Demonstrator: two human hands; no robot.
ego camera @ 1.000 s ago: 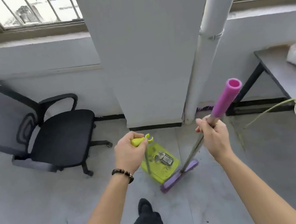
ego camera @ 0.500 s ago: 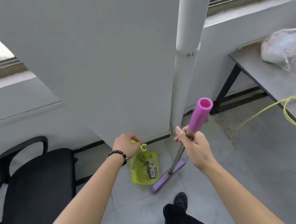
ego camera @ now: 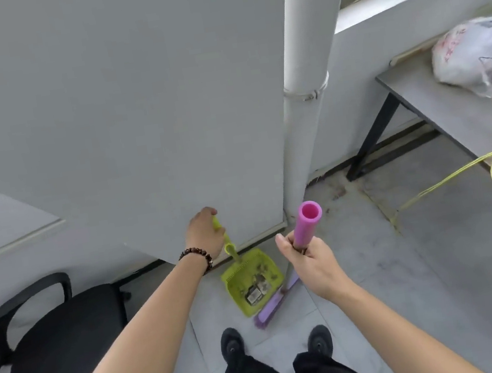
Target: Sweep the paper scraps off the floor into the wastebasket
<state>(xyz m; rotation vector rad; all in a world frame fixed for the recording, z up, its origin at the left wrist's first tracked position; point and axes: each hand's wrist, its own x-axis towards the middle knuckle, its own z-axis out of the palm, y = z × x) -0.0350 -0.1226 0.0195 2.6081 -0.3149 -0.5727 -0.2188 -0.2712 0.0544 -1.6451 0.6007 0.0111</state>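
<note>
1. Head view: left hand (ego camera: 204, 234) is curled round the handle of the green dustpan (ego camera: 236, 278). The pan sits on the floor (ego camera: 411, 273) at the pillar's foot, beside the white pipe (ego camera: 302, 82).
2. Paper scraps (ego camera: 256, 293) lie inside the pan, near its open lip.
3. Right hand (ego camera: 311, 259) is wrapped round the broom (ego camera: 306, 225) at the lower end of its pink grip. The purple head touches the pan's lip.
4. Plastic bag (ego camera: 480, 52) sits at the desk's (ego camera: 450, 111) far edge.
</note>
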